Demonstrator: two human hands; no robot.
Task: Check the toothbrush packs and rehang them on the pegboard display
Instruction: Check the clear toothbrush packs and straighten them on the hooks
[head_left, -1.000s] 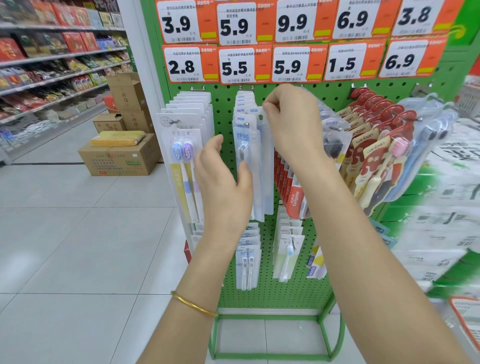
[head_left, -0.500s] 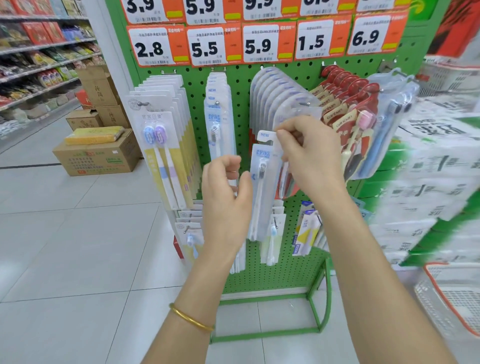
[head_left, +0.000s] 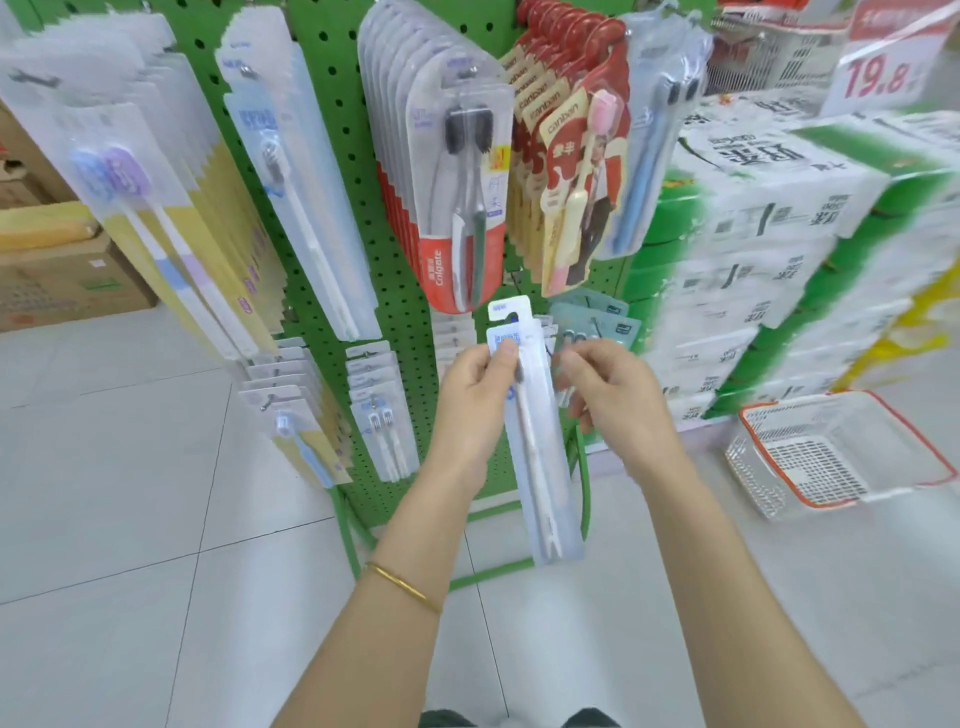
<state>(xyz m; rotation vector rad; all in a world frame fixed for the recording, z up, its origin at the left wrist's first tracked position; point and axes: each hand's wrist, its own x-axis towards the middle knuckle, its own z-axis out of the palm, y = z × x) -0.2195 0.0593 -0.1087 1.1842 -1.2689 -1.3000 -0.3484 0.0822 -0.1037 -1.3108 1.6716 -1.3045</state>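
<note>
A toothbrush pack is pinched near its top by the left hand; the right hand, fingers loosely curled, is held beside it before the pegboard.

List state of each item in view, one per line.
held toothbrush pack: off its peg, upright, pinched near the top
left hand: gripping the pack
right hand: fingers curled beside the pack, contact unclear
Colgate packs: hanging on peg
purple-and-blue brush packs: hanging on peg
red packs: hanging, tilted
white basket: on the floor, looks empty
</note>
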